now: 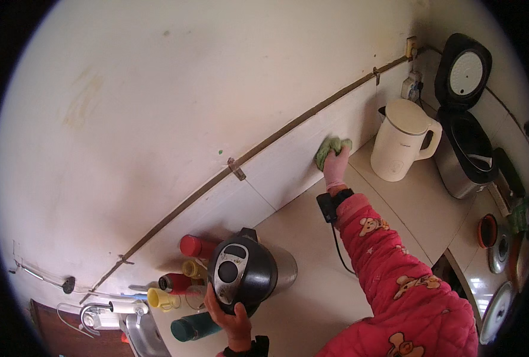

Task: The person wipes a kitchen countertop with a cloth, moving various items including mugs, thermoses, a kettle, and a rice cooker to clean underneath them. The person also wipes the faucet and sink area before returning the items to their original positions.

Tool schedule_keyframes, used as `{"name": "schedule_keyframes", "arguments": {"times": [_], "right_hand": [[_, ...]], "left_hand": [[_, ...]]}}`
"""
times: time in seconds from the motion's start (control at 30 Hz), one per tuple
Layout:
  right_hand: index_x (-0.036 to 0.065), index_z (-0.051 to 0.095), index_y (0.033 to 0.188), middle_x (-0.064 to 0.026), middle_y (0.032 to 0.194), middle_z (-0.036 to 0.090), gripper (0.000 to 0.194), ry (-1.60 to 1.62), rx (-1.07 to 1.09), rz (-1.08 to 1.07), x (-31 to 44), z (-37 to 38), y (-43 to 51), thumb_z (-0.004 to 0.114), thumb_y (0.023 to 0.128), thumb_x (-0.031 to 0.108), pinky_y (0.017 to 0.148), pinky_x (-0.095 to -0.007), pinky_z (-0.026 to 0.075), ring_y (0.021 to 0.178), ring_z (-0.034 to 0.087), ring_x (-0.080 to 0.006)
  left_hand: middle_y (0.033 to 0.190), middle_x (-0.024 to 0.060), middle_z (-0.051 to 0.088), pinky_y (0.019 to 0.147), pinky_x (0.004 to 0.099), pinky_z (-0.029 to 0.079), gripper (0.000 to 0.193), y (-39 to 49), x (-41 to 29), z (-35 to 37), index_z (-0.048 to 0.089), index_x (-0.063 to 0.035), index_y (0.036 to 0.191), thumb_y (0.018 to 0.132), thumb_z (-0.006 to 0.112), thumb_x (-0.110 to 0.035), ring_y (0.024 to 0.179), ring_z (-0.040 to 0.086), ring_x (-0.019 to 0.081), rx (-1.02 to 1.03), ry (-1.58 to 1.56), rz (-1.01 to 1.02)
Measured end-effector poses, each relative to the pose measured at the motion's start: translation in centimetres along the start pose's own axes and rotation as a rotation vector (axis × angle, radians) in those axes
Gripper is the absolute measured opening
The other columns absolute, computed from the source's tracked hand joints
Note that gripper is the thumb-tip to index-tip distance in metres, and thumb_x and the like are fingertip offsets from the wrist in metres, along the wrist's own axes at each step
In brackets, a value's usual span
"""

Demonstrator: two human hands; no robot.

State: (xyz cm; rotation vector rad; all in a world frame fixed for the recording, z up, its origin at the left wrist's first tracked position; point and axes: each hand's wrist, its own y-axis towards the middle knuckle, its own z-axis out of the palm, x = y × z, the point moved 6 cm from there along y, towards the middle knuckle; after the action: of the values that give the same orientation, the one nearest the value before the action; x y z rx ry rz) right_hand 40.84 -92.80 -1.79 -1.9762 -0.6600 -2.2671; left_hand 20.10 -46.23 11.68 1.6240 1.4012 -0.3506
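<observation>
My right hand (336,167) presses a green cloth (329,149) against the white tiled strip at the foot of the wall, just above the countertop (311,236). To its right stands a cream electric kettle (400,140). Lower left, my left hand (232,319) rests on the near side of an appliance with a black lid and steel body (242,272), its fingers spread at the lid's edge. Whether it grips the appliance firmly cannot be told. A teal bottle (193,328) lies or stands beside this hand, partly hidden by the appliance.
Red bottles (195,246) and a yellow mug (161,299) are crowded left of the appliance. A sink (144,334) is at bottom left. An open rice cooker (463,147) stands right of the kettle, near wall plugs (410,85). Pot lids (496,312) lie at far right.
</observation>
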Motion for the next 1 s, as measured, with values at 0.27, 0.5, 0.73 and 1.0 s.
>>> {"name": "schedule_keyframes", "arguments": {"times": [0.27, 0.5, 0.73, 1.0], "right_hand": [[-0.004, 0.057, 0.105, -0.0235, 0.094, 0.063, 0.025, 0.0, 0.272, 0.532, -2.7, 5.1, -15.8, 0.057, 0.081, 0.001, 0.083, -0.0406, 0.049, 0.09, 0.062, -0.0365], [0.002, 0.065, 0.085, -0.0178, 0.085, 0.068, 0.015, -0.83, 0.553, 0.103, -4.3, 0.4, -2.0, 0.063, 0.085, 0.016, 0.069, -0.0436, 0.054, 0.086, 0.067, -0.031], [-0.006, 0.059, 0.097, -0.0165, 0.081, 0.065, 0.026, -0.138, 0.112, 0.33, -4.3, 6.5, -15.3, 0.062, 0.083, 0.015, 0.072, -0.0483, 0.048, 0.08, 0.062, -0.0393], [0.001, 0.063, 0.096, -0.0211, 0.092, 0.067, 0.02, -0.146, 0.294, 0.407, -5.2, 3.7, -9.7, 0.065, 0.084, 0.017, 0.079, -0.0433, 0.048, 0.089, 0.065, -0.0344]], "left_hand": [[0.131, 0.0244, 0.052, 0.104, 0.0477, 0.038, 0.078, 0.1, -0.2, 0.0, 0.044, 0.0026, 0.141, 0.088, 0.06, -0.052, 0.121, 0.051, 0.0402, -0.02, 0.022, 0.036], [0.132, 0.0247, 0.051, 0.104, 0.0479, 0.038, 0.079, 0.0, 0.2, 0.0, 0.044, 0.0028, 0.141, 0.088, 0.059, -0.053, 0.122, 0.051, 0.0396, -0.023, -0.031, 0.033], [0.135, 0.0248, 0.05, 0.105, 0.0481, 0.037, 0.082, -0.1, 0.1, 0.2, 0.043, 0.003, 0.143, 0.089, 0.057, -0.057, 0.125, 0.049, 0.0394, -0.014, -0.002, 0.003], [0.139, 0.0244, 0.049, 0.108, 0.0478, 0.034, 0.078, 0.0, 0.2, 0.1, 0.042, 0.0036, 0.143, 0.089, 0.057, -0.05, 0.128, 0.048, 0.0394, -0.015, -0.01, -0.001]]}}
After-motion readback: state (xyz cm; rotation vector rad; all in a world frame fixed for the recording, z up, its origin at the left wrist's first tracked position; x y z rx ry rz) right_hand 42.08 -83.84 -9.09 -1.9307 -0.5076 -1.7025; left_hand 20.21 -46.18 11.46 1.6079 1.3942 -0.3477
